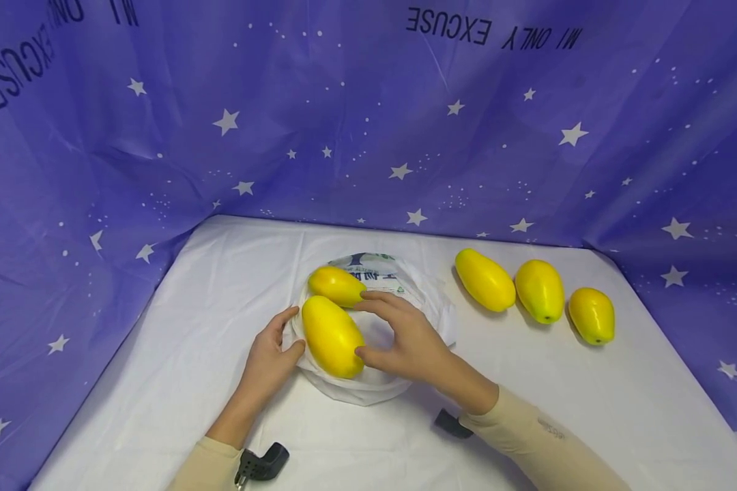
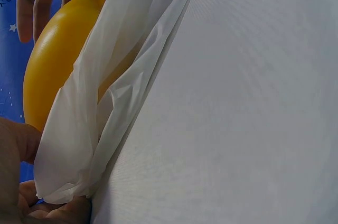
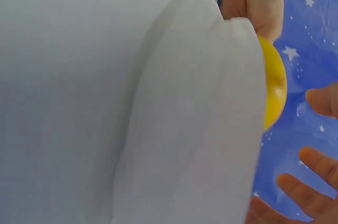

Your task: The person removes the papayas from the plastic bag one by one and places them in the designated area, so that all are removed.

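A white plastic bag lies spread open on the table, its rim folded into a ring. Two yellow papayas sit in it, a nearer one and one behind it. My left hand pinches the bag's left rim between thumb and fingers, and the left wrist view shows the bag edge there. Over the right side of the bag, my right hand has its fingers spread, with thumb tip by the nearer papaya's right end. In the right wrist view its fingertips stand apart from the papaya.
To the right of the bag three more papayas lie in a row: a left one, a middle one and a right one. A white cloth covers the table. Purple star-printed curtain encloses the back and sides.
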A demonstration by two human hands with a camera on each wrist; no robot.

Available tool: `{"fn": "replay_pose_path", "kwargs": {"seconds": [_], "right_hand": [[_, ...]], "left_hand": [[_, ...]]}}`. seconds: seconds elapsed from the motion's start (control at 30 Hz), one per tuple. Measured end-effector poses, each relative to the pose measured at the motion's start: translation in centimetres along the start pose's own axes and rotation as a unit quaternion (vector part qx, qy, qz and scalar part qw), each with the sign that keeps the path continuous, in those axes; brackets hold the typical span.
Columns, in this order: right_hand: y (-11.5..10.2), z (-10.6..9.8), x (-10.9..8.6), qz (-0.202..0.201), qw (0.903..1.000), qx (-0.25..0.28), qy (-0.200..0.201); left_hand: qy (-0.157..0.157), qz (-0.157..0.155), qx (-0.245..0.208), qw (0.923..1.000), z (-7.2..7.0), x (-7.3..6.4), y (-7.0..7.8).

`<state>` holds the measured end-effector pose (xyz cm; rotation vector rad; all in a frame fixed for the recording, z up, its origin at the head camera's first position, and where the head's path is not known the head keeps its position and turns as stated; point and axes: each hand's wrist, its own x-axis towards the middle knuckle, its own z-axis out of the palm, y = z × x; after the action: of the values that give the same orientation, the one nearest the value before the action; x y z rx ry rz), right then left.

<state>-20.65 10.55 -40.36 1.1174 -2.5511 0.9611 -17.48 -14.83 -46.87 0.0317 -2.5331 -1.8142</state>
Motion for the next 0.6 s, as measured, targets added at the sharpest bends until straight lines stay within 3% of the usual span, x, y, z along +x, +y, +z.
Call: {"fn": "replay_pose_path", "kwargs": {"seconds": [0.27, 0.6], "right_hand": [[-0.7, 2.2, 0.0, -0.012, 0.9995, 0.001, -0.028], [-1.0, 3.3, 0.1, 0.004, 0.9992, 0.019, -0.035]], "left_hand": [[0.000, -0.005, 0.003, 1.0000, 0.1, 0.0, -0.1], [0.000, 0.000, 0.007, 1.0000, 0.0, 0.1, 0.0]]}}
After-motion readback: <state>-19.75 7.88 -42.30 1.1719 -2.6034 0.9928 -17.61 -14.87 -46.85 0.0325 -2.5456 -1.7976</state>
